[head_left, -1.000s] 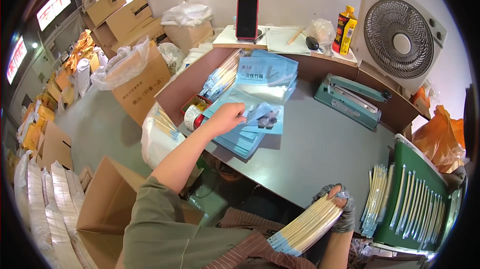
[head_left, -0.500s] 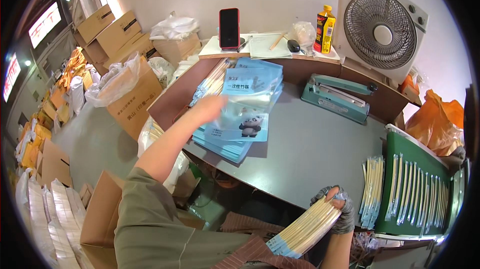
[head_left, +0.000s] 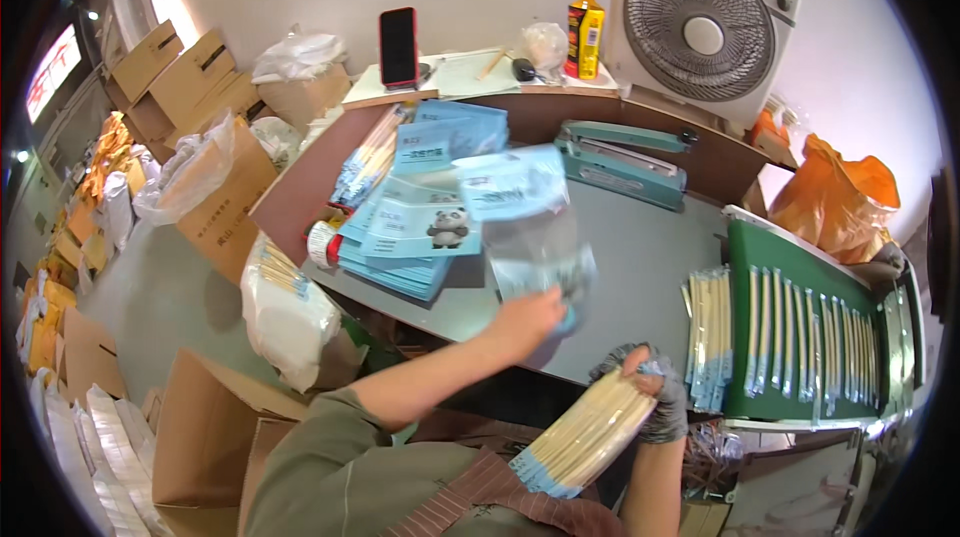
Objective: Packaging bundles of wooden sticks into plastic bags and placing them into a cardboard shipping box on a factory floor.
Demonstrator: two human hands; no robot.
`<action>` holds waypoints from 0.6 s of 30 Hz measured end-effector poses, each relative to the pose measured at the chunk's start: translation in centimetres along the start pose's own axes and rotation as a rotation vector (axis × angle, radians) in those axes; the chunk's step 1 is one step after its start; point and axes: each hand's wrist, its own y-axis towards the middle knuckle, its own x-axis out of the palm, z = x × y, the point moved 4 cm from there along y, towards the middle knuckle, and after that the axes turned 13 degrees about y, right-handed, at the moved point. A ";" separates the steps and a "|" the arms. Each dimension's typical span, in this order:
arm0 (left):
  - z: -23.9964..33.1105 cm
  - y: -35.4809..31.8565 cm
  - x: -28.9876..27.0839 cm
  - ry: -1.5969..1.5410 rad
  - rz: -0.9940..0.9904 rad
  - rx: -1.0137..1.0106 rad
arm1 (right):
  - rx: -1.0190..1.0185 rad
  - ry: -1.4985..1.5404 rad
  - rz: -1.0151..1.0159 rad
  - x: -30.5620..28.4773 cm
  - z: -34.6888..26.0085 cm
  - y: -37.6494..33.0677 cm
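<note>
My left hand (head_left: 528, 325) grips the lower edge of a blue-and-clear plastic pouch (head_left: 512, 185), slightly smeared by motion over the table. In my right hand (head_left: 655, 395), which wears a grey fingerless glove, is a bundle of paired chopsticks (head_left: 590, 430) in clear wrappers with blue ends. The bundle slants down toward my lap, below the table's front edge. A pile of matching blue pouches (head_left: 408, 222) with a panda picture lies to the left on the grey table. More wrapped chopsticks (head_left: 368, 159) lie behind that pile.
A teal heat sealer (head_left: 625, 169) stands at the back. To the right, a green conveyor belt (head_left: 745, 337) carries a row of wrapped chopsticks, with a stack (head_left: 708, 337) beside it. A phone (head_left: 398, 47), bottle (head_left: 584, 35) and fan (head_left: 700, 27) stand behind; cartons (head_left: 225, 199) fill the left.
My left hand has moved right and toward me from the pouch pile, taking one pouch with it. My right hand still holds the chopstick bundle. The view has shifted to the right.
</note>
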 end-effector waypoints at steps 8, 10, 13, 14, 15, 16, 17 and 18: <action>-0.2 -1.6 5.9 -1.025 -0.204 -0.347 | 0.202 0.221 -0.250 5.3 4.3 5.4; -0.1 -1.7 5.3 -1.018 -0.281 -0.331 | 0.248 0.339 -0.253 3.0 6.5 7.0; -0.5 -2.0 4.3 -0.884 0.037 -0.425 | 0.254 0.357 -0.148 1.0 7.6 7.7; -0.7 -1.8 4.0 -0.870 0.141 -0.589 | 0.275 0.258 -0.083 0.2 7.4 8.1; -0.7 -2.3 3.3 -0.844 0.233 -0.761 | 0.305 0.168 -0.015 0.1 7.5 7.9; -0.4 -2.1 2.1 -0.724 0.400 -0.660 | 0.335 0.070 0.185 0.5 7.2 7.7; -0.5 -2.3 1.6 -0.728 0.385 -0.672 | 0.349 0.075 0.196 0.7 7.4 7.6; 0.8 -1.8 -0.7 -0.509 0.440 -0.395 | 0.229 0.027 0.261 0.4 6.9 7.4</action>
